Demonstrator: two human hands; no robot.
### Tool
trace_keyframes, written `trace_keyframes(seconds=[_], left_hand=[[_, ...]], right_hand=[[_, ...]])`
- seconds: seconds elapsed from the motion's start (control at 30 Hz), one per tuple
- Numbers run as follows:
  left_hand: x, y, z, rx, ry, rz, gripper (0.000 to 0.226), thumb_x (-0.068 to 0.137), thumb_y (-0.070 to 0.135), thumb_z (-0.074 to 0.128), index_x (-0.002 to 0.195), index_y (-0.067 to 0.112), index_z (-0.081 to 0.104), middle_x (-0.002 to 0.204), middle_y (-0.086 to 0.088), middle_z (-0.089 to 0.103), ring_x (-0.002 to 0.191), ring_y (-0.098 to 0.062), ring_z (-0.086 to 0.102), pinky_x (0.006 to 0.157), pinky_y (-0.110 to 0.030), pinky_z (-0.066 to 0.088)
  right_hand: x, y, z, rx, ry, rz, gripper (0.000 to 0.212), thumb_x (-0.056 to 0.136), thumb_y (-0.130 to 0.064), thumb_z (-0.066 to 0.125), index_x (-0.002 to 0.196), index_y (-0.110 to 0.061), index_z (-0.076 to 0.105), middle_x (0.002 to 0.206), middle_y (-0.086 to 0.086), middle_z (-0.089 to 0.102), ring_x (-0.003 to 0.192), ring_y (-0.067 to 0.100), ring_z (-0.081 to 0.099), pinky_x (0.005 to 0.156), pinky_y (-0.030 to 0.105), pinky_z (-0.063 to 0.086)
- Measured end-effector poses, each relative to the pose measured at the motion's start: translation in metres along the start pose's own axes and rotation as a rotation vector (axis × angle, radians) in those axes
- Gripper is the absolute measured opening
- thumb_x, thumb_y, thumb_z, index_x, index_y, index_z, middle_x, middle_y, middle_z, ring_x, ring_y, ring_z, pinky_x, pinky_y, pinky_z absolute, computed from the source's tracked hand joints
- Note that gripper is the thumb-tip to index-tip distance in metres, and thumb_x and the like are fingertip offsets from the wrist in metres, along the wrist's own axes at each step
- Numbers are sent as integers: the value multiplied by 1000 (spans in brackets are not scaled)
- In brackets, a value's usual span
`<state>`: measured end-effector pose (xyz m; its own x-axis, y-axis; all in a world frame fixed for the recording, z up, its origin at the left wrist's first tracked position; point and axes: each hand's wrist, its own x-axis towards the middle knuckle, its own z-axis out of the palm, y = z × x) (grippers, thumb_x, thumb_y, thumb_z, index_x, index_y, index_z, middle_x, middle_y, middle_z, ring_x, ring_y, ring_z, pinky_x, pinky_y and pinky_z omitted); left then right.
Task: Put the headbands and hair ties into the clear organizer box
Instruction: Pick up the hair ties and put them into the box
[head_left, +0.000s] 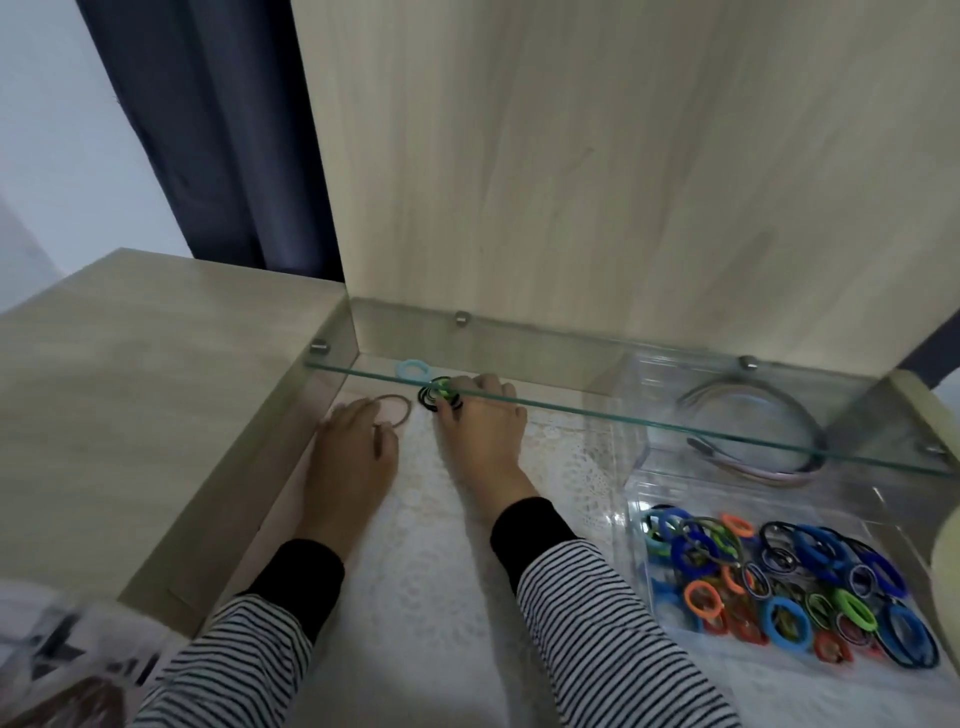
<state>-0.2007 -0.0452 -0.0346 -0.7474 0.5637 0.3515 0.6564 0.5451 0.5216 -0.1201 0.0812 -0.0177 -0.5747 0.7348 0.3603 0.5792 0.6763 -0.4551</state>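
My left hand (353, 447) lies on the lace mat, its fingers touching a thin beige hair tie (399, 400). My right hand (483, 421) reaches under the glass shelf and pinches a bunch of black and green hair ties (434, 399). A light blue hair tie (413, 370) lies just behind them. At the right stands the clear organizer box (636, 499). Its near compartment holds several coloured hair ties (789, 577). Its far compartment holds grey and pink headbands (769, 447).
A glass shelf (597, 408) on metal pegs spans the recess above both hands and the box. Wooden walls close the recess at back and left. A pale rounded object (948, 566) sits at the right edge, and a patterned bag (62, 649) at the bottom left.
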Motion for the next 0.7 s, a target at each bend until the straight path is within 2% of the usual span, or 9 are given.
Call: trace_keyframes(seconds=[0.1,0.23,0.3,0.4,0.47,0.57,0.7], left_hand=[[1,-3,-2,-74,66,29,30,92,16,45,106,3,67,106,-13,67,99,-30,61,88,-34,47],[-2,-6,-4,-148,104,-8,22,91,8,53,106,6,69,106,-8,68,100,-24,60,85,-22,40],[-2,-4,-4,-151,108,-13,20,89,7,56,105,6,69,105,-9,67,98,-25,60,84,-23,40],[-1,-3,-2,-128,124,-38,25,86,7,61,109,3,68,108,-13,67,102,-28,60,91,-30,44],[0,-4,0,-121,126,-60,27,84,7,62,109,1,69,108,-14,66,103,-28,60,93,-27,42],[1,-5,0,-132,133,-55,15,79,5,63,91,3,71,93,-12,65,91,-24,60,81,-16,36],[0,-4,-3,-191,152,-86,7,75,1,66,78,6,70,84,-8,63,79,-16,54,73,-17,35]], right_hand=[[3,-5,6,-9,10,50,21,87,-39,53,99,-26,63,104,1,56,97,26,48,76,38,35],[2,-4,7,-2,20,60,18,88,-35,53,101,-28,62,104,1,56,97,26,48,77,36,34],[0,-5,6,6,32,56,16,88,-33,54,100,-27,62,103,1,57,96,26,48,77,36,34],[-2,-5,2,40,31,46,14,88,-31,54,98,-24,62,103,2,57,95,25,48,76,36,33],[-6,-4,-1,47,31,29,13,89,-30,53,98,-24,61,101,1,56,95,24,48,76,34,33],[-14,-1,-6,66,52,10,13,89,-27,53,99,-23,61,100,0,56,97,23,50,77,34,36],[-26,6,-11,33,107,3,15,86,-26,56,96,-19,65,100,2,61,94,24,53,75,34,38]])
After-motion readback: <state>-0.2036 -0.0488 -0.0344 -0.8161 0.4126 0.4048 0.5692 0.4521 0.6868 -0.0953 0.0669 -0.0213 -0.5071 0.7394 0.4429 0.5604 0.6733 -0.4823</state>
